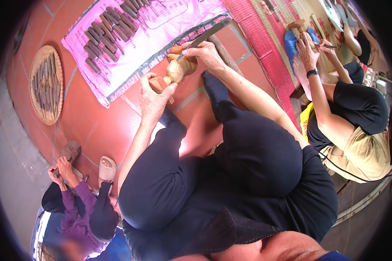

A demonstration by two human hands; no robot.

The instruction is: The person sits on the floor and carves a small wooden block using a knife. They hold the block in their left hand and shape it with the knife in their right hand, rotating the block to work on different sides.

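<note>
A carved wooden figure of light yellow-brown wood lies tilted above the tiled floor, in front of my knees. My left hand is closed around its flat, round base at the lower left. In my right hand is a long, dark carving tool, gripped between thumb and fingers. Its narrow tip meets the figure's upper part, while the broad end points up and to the right. The exact shape of the tip is too small to make out.
Several wood-handled chisels lie in rows on a pink plastic sheet. At left stands a round woven tray of dark wooden handles. One co-worker carves at right on a red mat; another person works at lower left.
</note>
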